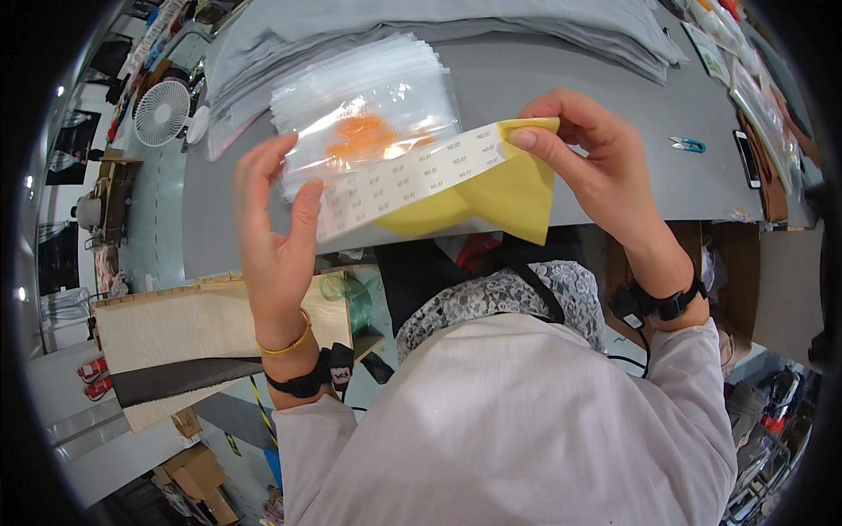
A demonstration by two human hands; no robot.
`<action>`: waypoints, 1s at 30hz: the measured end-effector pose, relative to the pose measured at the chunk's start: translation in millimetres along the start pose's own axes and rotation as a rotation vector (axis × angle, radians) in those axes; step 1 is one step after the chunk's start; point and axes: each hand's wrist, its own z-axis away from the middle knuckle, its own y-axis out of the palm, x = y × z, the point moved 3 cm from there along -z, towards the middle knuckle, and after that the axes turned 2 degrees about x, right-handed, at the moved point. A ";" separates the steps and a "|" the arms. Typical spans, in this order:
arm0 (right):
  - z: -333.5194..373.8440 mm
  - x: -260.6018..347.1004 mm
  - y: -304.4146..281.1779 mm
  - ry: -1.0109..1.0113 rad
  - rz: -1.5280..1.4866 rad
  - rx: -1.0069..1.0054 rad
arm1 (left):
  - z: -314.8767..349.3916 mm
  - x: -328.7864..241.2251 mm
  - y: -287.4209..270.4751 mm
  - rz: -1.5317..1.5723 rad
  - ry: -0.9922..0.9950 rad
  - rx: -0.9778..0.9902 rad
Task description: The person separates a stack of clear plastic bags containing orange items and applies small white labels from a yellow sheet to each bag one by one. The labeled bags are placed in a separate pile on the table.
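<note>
A white strip of small printed labels (417, 173) spans the space between my hands, slanting up to the right. A yellow sheet (504, 203) hangs behind and below it and shows at its right end. My right hand (596, 158) pinches that end, thumb in front and fingers behind. At the strip's left end is my left hand (281, 223), its thumb and fingers spread apart and slightly blurred. Whether the left thumb touches the strip I cannot tell. Just beyond lies a fanned stack of clear plastic bags (368, 83) with orange print, partly covered by the strip.
Grey folded cloth (456, 26) is piled along the far side of the grey table (517, 79). Small blue-handled snips (688, 145) and a phone (747, 158) lie at the right. A white fan (162, 114) stands at the left, and a wooden board (210, 320) sits below the table edge.
</note>
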 end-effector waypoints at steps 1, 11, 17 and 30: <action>-3.1 1.8 2.0 0.025 0.031 0.023 | -7.9 -11.3 -1.5 -0.162 0.145 0.009; -8.7 -6.2 19.1 -0.044 0.275 0.068 | -10.6 -0.5 71.8 0.236 -0.279 0.608; -6.6 -47.0 28.5 0.185 0.040 0.013 | -13.5 44.7 87.7 0.538 -0.525 0.703; 9.2 -71.2 67.3 -0.352 0.400 0.073 | 0.6 45.6 91.7 -0.084 0.255 0.375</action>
